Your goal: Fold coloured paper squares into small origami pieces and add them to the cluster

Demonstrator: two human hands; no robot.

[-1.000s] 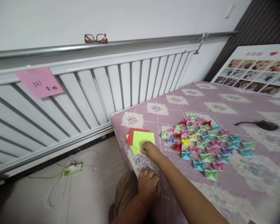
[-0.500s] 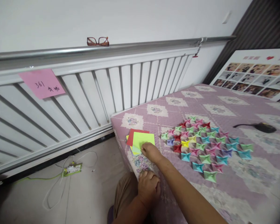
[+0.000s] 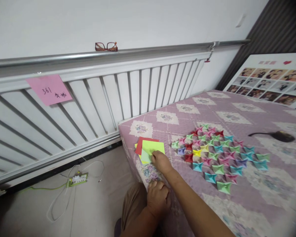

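Note:
A small stack of coloured paper squares lies near the bed's left edge, with a red sheet [image 3: 144, 141] under a yellow-green sheet [image 3: 158, 146]. My right hand [image 3: 160, 161] pinches the lower edge of the yellow-green sheet, whose near left part is lifted and shows a paler green surface beneath. Close to the bed's edge, my left hand [image 3: 158, 195] rests on the floral cover with its fingers curled; whether it holds anything is hidden. To the right stand several folded paper pieces [image 3: 218, 169] in rows, in green, pink, blue, red and yellow.
Purple floral bedspread [image 3: 167, 131] under everything. A black mouse-like object [image 3: 283, 136] with a cord lies at the right, a photo board [image 3: 266, 82] behind. White radiator [image 3: 108, 95] with pipe and glasses [image 3: 106, 46] along the wall; power strip [image 3: 78, 179] on the floor.
The yellow-green sheet's near left corner is raised further by my right hand, showing more of the pale green. The camera view has shifted slightly; my left hand stays in place.

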